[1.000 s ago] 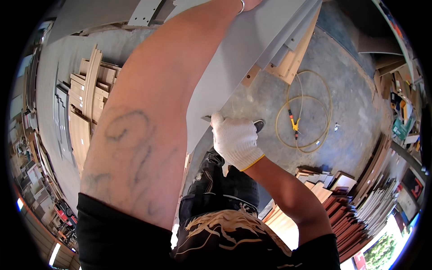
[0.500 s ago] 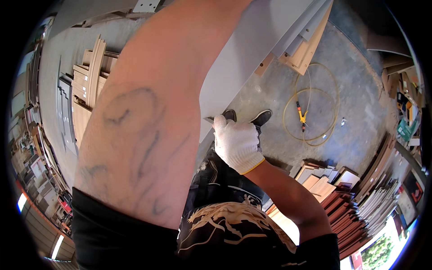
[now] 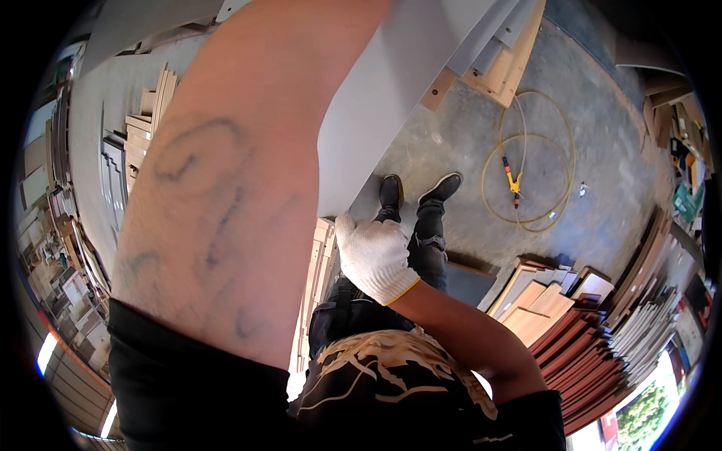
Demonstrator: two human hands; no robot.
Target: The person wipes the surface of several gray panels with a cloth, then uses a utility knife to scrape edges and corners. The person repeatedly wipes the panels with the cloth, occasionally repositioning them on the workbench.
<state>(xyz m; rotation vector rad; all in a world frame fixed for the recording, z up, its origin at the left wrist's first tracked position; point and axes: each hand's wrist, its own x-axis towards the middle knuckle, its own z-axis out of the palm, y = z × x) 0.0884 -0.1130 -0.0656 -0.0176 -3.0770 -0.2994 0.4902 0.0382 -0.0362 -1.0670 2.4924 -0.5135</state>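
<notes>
Above gloved right hand (image 3: 374, 255) fingers, grey panel (image 3: 391, 98).

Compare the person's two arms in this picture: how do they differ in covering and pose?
The right hand wears a white knit glove and grips the lower edge of the grey panel; the left hand is out of view. The left arm is bare, marked with dark lines, and reaches up along the panel; the right forearm stays low. Both end in black sleeves.

So the panel (image 3: 391, 98) sits above the right hand (image 3: 374, 255), shoes (image 3: 414, 192) just below its edge. Hose coil (image 3: 526, 165) lies right of them on the floor (image 3: 602, 173), board stacks (image 3: 571, 316) nearer, lower right.
</notes>
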